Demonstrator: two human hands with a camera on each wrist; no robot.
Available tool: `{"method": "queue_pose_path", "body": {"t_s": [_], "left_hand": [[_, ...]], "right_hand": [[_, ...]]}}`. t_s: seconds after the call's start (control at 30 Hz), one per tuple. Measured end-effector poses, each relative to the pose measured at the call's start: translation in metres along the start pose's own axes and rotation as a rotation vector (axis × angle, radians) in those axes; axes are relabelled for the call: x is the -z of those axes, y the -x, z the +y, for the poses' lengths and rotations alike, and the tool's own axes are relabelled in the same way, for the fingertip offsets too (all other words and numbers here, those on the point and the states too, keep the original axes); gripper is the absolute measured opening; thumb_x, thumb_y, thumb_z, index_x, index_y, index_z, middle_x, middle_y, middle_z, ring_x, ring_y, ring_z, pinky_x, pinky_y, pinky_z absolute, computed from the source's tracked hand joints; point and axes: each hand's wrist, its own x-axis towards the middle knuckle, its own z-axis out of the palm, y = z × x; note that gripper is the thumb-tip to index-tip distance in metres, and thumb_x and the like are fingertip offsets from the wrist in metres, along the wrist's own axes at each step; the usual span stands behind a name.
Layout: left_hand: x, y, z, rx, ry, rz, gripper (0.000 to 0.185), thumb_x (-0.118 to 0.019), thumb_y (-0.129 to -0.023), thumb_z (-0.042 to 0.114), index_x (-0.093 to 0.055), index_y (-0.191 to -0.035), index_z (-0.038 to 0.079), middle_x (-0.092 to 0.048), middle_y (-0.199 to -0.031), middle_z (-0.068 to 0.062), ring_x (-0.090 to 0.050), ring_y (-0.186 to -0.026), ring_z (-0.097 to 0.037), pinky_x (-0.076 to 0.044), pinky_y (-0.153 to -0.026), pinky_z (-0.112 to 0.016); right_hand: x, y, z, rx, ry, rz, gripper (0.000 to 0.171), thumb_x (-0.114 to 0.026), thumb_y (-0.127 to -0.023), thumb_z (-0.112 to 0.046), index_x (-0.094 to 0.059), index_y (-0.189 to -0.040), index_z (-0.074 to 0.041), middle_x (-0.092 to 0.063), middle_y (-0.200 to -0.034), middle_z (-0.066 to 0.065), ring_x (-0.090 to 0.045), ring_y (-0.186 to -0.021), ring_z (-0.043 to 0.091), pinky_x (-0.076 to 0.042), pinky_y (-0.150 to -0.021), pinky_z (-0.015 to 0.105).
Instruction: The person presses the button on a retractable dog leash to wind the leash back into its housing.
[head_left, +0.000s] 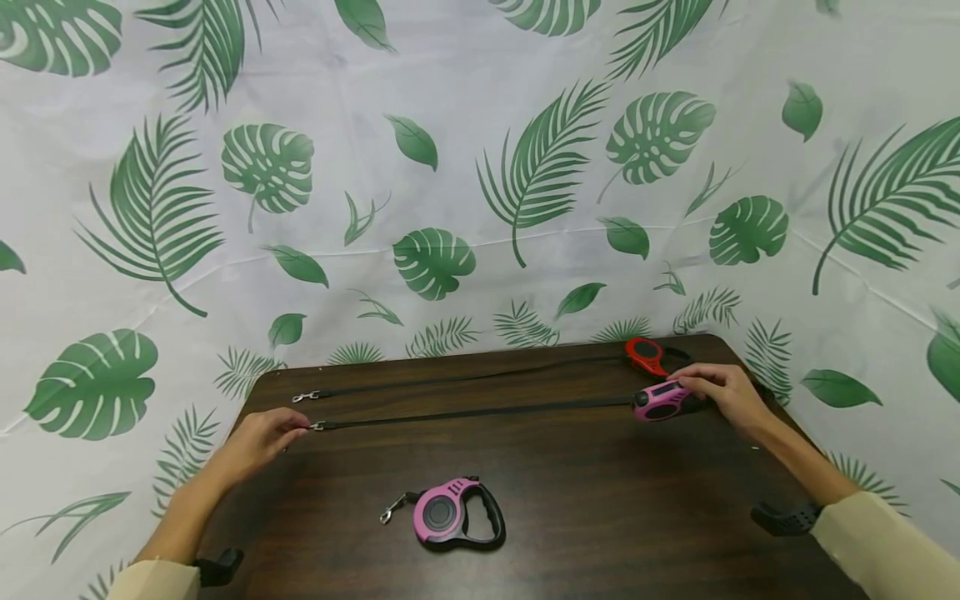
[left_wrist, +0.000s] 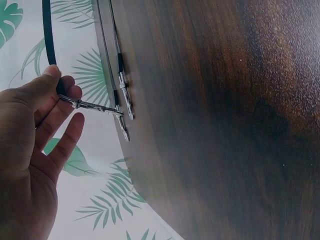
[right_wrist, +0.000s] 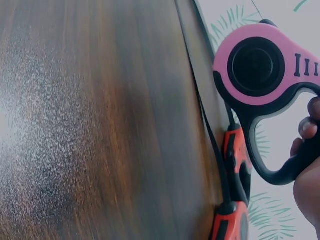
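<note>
My right hand [head_left: 723,396] grips the handle of a pink and black retractable dog leash [head_left: 658,401], raised near the table's far right. From its casing the black strap [head_left: 480,412] runs out nearly straight across to my left hand [head_left: 262,442]. In the left wrist view my left thumb and fingers pinch the strap's end, just behind its metal clip [left_wrist: 90,105]. A second pink leash [head_left: 440,512] lies nearer me on the table, its strap wound in and its small clip [head_left: 386,514] pointing left.
A red retractable leash [head_left: 645,354] lies at the back right of the dark wooden table [head_left: 570,500], its strap drawn out leftward to a clip [head_left: 306,397]. The right wrist view shows another red leash [right_wrist: 231,222] beside it. Behind the table hangs a leaf-patterned cloth [head_left: 450,192].
</note>
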Motion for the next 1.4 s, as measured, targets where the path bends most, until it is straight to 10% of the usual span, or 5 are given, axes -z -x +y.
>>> {"method": "queue_pose_path", "body": {"t_s": [0.67,1.4], "left_hand": [[-0.008,-0.008,0.003,-0.07,0.043,0.016,0.028,-0.084,-0.074,-0.018,-0.073,-0.092,0.0,-0.075,-0.085,-0.004,-0.072,-0.074,-0.012,-0.058,-0.061,-0.024],[-0.013,-0.013,0.008,-0.02,0.058,-0.024,0.023,-0.084,-0.079,-0.013,-0.073,-0.094,0.002,-0.074,-0.086,-0.001,-0.069,-0.075,-0.007,-0.06,-0.06,-0.032]], "right_hand": [[-0.014,-0.002,-0.013,0.044,-0.024,-0.018,0.018,-0.062,-0.105,-0.002,-0.076,-0.114,0.002,-0.066,-0.091,-0.003,-0.048,-0.074,0.019,-0.04,-0.06,0.032],[-0.033,-0.007,-0.022,0.036,-0.014,-0.035,0.019,-0.063,-0.105,-0.008,-0.078,-0.117,-0.004,-0.076,-0.109,-0.012,-0.062,-0.089,0.01,-0.05,-0.076,0.024]]}}
